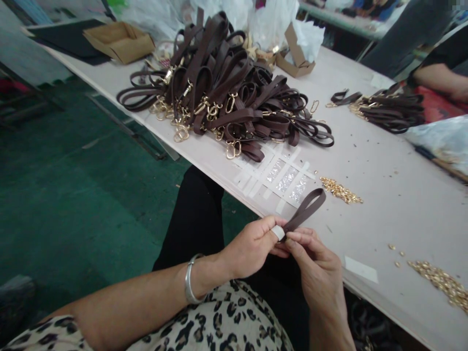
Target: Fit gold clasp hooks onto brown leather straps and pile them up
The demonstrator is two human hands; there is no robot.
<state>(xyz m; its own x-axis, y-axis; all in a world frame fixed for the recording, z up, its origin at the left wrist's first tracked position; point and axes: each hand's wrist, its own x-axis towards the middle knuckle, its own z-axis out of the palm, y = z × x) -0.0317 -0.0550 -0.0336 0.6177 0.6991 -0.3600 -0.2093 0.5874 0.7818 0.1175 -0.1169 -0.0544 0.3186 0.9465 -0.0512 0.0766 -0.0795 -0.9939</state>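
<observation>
A dark brown strap [307,209] forms a loop that sticks up between my hands at the table's front edge. My left hand [252,246], with white tape around the thumb, pinches the strap's lower end. From the other side, the fingers of my right hand [316,258] close on that same end. The fingers hide whatever lies at the join. Just beyond the loop is a small pile of gold metal fittings [341,191]. A second pile of gold pieces [438,282] lies to the right of my right hand.
A big heap of brown straps with gold clasps [226,92] covers the table's far left part. Behind it are an open cardboard box [119,41] and plastic bags [270,22]. Taped patches [287,178] mark the table [383,195]. Another person's arm [438,80] rests near more straps [393,109].
</observation>
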